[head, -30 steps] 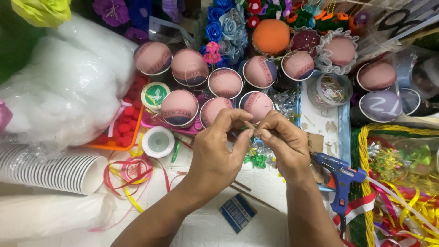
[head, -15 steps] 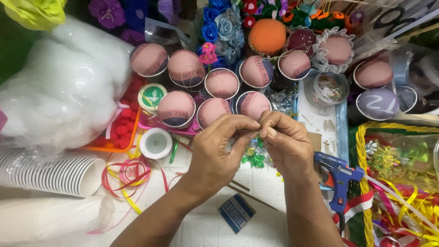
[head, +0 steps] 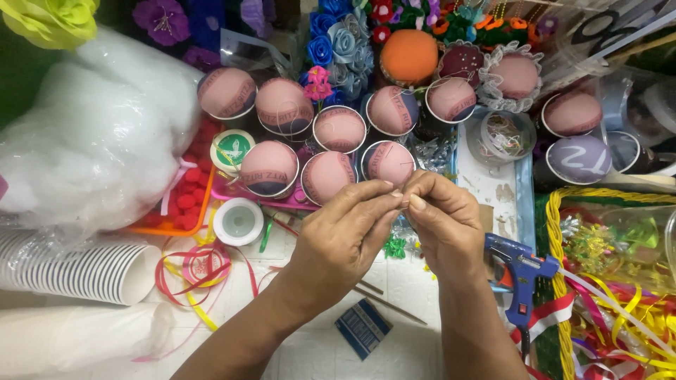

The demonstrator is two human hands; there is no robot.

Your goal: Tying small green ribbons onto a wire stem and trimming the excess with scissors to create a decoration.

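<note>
- The left hand (head: 345, 239) and right hand (head: 443, 225) are brought together above the worktop (head: 394, 281), fingertips meeting at the centre of the view.
- Something very small is pinched between both hands' thumbs and forefingers; it is too small and too hidden for its kind, long axis or direction to be told.
- A fine thread (head: 412, 163) is seen rising from the pinch toward the cups.
- Just beyond the fingers a cup (head: 389, 163) is stood, upright, capped with a smooth pink fabric dome; similar round domed cups are ranged in rows around it.
- A blue glue gun (head: 520, 271) is laid right of the right hand, nozzle toward the wrist.
- White fluffy stuffing (head: 91, 148) in clear plastic is heaped at the left, beside a stack of ribbed paper cups (head: 77, 271) lying on its side.
- Curled red and yellow ribbon (head: 197, 271) is strewn near the left forearm.
</note>
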